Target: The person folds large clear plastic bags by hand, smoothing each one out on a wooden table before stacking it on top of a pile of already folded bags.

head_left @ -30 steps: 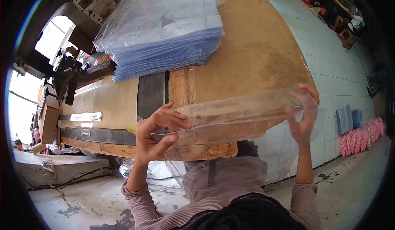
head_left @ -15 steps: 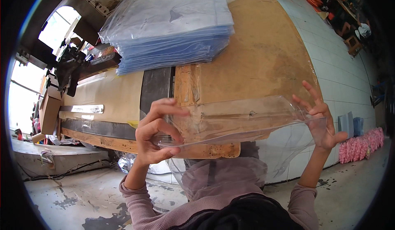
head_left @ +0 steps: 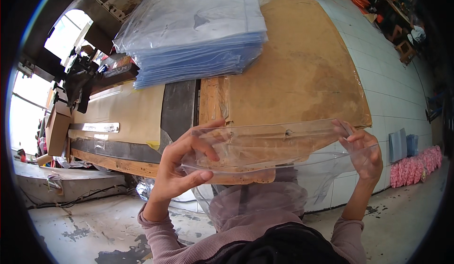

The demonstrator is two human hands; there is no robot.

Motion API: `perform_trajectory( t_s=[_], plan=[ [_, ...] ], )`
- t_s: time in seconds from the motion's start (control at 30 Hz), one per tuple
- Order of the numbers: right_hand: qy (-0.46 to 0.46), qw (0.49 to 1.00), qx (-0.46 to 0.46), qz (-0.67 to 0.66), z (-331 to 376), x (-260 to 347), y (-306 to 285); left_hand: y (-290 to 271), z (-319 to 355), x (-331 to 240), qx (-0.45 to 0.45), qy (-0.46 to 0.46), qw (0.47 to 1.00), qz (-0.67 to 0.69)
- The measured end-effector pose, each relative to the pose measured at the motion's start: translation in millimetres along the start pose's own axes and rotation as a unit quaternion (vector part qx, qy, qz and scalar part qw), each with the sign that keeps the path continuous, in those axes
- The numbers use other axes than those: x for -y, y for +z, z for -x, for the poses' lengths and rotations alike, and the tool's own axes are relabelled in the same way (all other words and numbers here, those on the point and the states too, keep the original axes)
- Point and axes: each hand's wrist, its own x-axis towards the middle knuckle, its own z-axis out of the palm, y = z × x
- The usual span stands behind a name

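A clear plastic bag (head_left: 265, 146) is stretched between my two hands above the table's near edge. Its upper and lower edges stand apart, and the rest hangs down before my body. My left hand (head_left: 182, 162) holds the left end, fingers curved and thumb spread along the lower edge. At the right end, my right hand (head_left: 365, 155) grips the film between bent fingers, some of them seen through it. Beyond the hands lies a thick stack of clear, bluish plastic bags (head_left: 198, 51) on the table.
The table has a brown board (head_left: 302, 56) on its right. On its left are a tan sheet (head_left: 127, 112), a metal strip (head_left: 97, 127) and a dark machine (head_left: 80, 79). A cardboard box (head_left: 57, 128) stands at far left. Pink bundles (head_left: 416, 165) lie on the floor at right.
The bag's upper edge has dropped slightly toward me. My right hand's raised fingers have come down and closed on the film. My left fingers have shifted a little and its thumb has straightened.
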Motion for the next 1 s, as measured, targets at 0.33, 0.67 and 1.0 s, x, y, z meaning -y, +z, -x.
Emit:
perform_trajectory(
  t_s=[0.33,0.67,1.0],
  plan=[
    [0.063,0.997,-0.016,-0.046,7.9,-3.8,6.0,1.5,1.4,-0.9,-0.003,0.045,0.994,-0.098],
    [-0.124,0.982,-0.078,0.122,9.2,-15.2,12.0,0.7,5.0,-11.9,-0.002,0.069,0.984,-0.162],
    [-0.142,0.918,-0.316,0.194,-3.5,-41.6,13.4,-1.6,-3.8,8.6,0.083,0.122,0.989,-0.007]
  ],
)
